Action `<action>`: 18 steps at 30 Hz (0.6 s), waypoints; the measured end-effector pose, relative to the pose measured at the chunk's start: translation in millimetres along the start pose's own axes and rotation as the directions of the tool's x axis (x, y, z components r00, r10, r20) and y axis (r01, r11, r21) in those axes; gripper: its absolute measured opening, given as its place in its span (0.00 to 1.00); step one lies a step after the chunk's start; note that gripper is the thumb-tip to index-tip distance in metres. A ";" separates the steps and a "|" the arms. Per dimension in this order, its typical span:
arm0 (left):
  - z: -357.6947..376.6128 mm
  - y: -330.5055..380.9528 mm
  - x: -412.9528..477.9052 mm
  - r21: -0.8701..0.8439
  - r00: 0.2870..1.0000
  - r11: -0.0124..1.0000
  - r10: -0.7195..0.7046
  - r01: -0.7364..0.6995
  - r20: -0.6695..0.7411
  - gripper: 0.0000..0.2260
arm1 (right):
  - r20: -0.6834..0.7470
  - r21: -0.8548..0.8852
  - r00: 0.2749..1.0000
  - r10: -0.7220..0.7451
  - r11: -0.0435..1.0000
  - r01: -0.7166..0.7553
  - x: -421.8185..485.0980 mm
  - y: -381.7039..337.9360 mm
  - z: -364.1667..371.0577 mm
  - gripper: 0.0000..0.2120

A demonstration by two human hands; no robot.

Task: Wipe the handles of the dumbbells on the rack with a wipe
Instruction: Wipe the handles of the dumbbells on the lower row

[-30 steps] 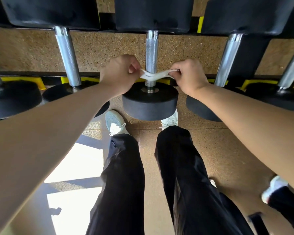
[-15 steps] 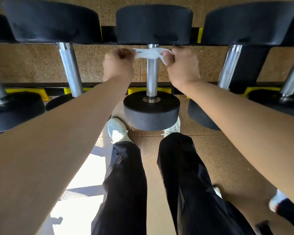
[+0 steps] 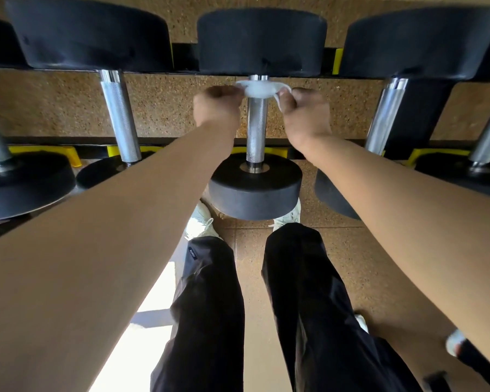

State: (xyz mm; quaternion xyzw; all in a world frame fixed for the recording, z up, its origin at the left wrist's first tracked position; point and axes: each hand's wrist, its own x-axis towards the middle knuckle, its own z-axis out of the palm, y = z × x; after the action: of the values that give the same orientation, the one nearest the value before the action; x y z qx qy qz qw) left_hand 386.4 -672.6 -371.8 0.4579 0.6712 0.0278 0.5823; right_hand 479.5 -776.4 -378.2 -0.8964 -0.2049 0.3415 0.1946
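A white wipe (image 3: 259, 89) is stretched across the far end of the middle dumbbell's knurled steel handle (image 3: 256, 128), just below its far black head (image 3: 262, 42). My left hand (image 3: 217, 107) pinches the wipe's left end and my right hand (image 3: 306, 111) pinches its right end, one fist on each side of the handle. The near black head (image 3: 255, 188) of this dumbbell sits below my wrists.
More dumbbells lie on the rack: one handle (image 3: 120, 117) to the left, another (image 3: 385, 117) to the right, further ones at both edges. Yellow rack saddles (image 3: 68, 154) line the front rail. My legs and white shoes (image 3: 200, 222) stand on the speckled floor.
Both hands have slid the wipe along the middle handle, from its near end by the front head up to its far end under the back head.
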 end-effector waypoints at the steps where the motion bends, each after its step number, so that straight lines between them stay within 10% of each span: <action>1: 1.2 1.6 -2.5 0.018 0.998 0.998 0.055 -0.056 0.022 0.04 | 0.001 0.017 0.999 0.048 0.999 -0.048 2.0 2.4 -0.4 0.19; 18: -38.0 -34.0 5.6 0.332 0.985 0.931 0.114 -0.152 0.132 0.05 | 0.269 -0.021 0.953 -0.138 0.989 0.149 -25.2 32.9 -6.2 0.17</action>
State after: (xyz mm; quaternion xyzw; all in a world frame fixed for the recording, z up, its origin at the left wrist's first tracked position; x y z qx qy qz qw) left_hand 336.5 -669.8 -383.3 0.5969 0.6000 -0.0747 0.5273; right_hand 474.3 -817.9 -376.6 -0.8288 -0.3007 0.4400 0.1707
